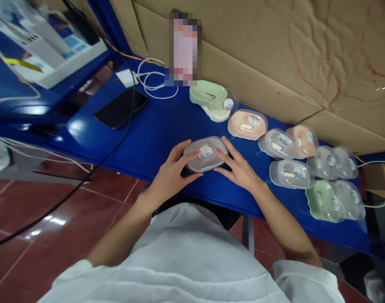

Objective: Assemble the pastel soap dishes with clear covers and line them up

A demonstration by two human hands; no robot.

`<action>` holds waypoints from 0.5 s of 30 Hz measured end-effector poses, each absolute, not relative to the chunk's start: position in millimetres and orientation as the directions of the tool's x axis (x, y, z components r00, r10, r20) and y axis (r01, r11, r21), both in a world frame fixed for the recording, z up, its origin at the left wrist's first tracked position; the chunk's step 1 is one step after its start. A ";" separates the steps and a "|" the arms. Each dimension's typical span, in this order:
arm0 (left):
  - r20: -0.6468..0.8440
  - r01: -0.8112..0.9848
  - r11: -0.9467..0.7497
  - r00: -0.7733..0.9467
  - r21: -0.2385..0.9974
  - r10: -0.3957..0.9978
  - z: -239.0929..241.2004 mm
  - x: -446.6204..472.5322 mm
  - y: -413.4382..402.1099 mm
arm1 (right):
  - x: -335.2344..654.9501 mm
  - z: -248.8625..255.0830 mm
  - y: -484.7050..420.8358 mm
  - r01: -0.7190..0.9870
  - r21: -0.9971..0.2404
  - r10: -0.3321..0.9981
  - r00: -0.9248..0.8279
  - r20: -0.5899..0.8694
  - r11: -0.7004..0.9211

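Observation:
A grey oval lidded box (205,154) with a round sticker on its clear lid lies on the blue table (154,134) in front of me. My left hand (172,172) grips its left end, fingers wrapped over the lid. My right hand (238,166) presses on its right end, fingers curved over the lid edge. Both hands rest on the table.
Several more lidded boxes lie to the right: a green one (211,99), a peach one (247,124), clear and green ones (325,198) further along. A black phone (121,107) and white cable (151,80) lie at the left. A cardboard wall (274,50) stands behind.

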State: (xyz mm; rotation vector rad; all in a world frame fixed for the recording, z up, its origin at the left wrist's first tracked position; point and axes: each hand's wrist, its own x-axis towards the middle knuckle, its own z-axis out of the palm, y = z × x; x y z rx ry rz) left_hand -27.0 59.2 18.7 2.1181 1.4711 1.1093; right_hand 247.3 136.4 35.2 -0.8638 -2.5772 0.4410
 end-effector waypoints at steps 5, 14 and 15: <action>0.389 0.562 -0.506 0.324 0.654 0.863 44.2 -31.2 87.6 | 260.7 49.2 140.2 0.545 -0.314 0.629 -0.672 0.392 0.778; 0.381 0.664 -0.651 0.531 0.367 0.757 66.9 28.2 186.8 | 334.4 90.3 168.3 0.955 -0.229 0.843 -0.039 0.537 0.190; 0.351 0.669 -0.665 0.566 0.333 0.746 63.3 36.6 193.8 | 344.1 93.0 173.5 0.964 -0.232 0.855 0.009 0.519 0.131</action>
